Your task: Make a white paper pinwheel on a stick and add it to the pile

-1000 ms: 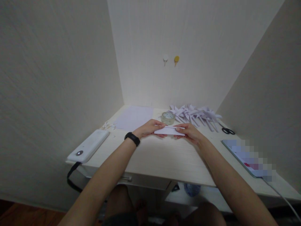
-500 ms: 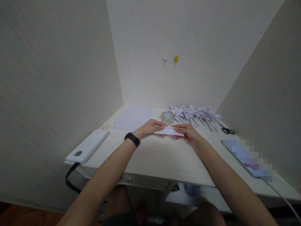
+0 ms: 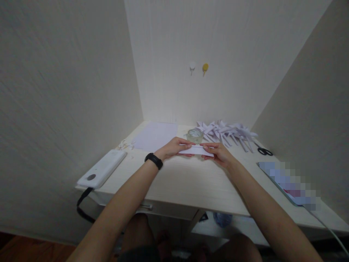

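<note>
Both hands have drawn slightly closer along the folded paper strip [image 3: 196, 150], which lies on the desk [image 3: 191, 182] with its long axis left to right. Left hand [image 3: 174, 147] pinches its left end, right hand [image 3: 219, 153] its right; tape roll [image 3: 195, 135] sits just behind.

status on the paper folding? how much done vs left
Done: a pile of folded paper pieces lies at the back of the desk, near the scissors. In hand: the left hand and right hand pinch one folded white sheet between them, beside the tape roll. Left: flat unfolded paper lies back left; how many sheets is unclear.
</note>
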### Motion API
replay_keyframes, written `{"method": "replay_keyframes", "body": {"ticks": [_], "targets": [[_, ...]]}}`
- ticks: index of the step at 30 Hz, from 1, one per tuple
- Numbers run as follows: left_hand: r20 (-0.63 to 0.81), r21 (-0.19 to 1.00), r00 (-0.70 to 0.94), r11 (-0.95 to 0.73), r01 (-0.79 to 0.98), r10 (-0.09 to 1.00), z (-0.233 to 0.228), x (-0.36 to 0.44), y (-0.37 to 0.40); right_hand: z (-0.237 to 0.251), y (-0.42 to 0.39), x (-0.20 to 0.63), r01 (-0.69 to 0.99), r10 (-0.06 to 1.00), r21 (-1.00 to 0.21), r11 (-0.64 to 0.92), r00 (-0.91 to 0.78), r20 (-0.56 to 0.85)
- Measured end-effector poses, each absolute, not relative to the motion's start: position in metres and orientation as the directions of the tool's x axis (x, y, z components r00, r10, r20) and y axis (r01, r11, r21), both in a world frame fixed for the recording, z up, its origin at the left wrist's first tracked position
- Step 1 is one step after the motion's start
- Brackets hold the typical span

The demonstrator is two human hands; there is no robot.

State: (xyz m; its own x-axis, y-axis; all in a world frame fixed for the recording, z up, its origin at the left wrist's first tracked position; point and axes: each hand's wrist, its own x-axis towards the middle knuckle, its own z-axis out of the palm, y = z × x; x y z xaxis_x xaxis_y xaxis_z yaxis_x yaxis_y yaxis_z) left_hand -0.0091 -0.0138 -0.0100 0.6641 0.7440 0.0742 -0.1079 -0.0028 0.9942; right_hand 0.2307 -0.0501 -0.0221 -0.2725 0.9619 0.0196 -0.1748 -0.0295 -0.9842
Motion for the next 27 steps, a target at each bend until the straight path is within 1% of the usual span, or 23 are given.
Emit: {"method": "replay_keyframes", "body": {"ticks": [7,14,21,27], "targets": [[0.076,0.995,0.676,-0.007,-0.105,0.733,-0.0100,-0.0089,-0.0145,-0.0212,-0.0506,0.2311,-0.168,0.963,-0.986,-0.016,-0.267,0.030],[0.059,0.997,0.657,-0.012,-0.076,0.751,-0.0070,-0.0088,-0.0155,-0.0209,-0.0504,0.2322,-0.150,0.958,-0.988,-0.021,-0.284,0.023],[0.056,0.998,0.651,-0.016,-0.067,0.757,-0.0089,-0.0054,-0.0188,-0.0194,-0.0513,0.2304,-0.164,0.972,-0.986,-0.037,-0.236,0.002],[0.041,0.999,0.671,-0.016,-0.044,0.740,-0.0082,-0.0059,-0.0189,-0.0176,-0.0541,0.2258,-0.124,0.969,-0.992,-0.009,-0.245,0.022]]}}
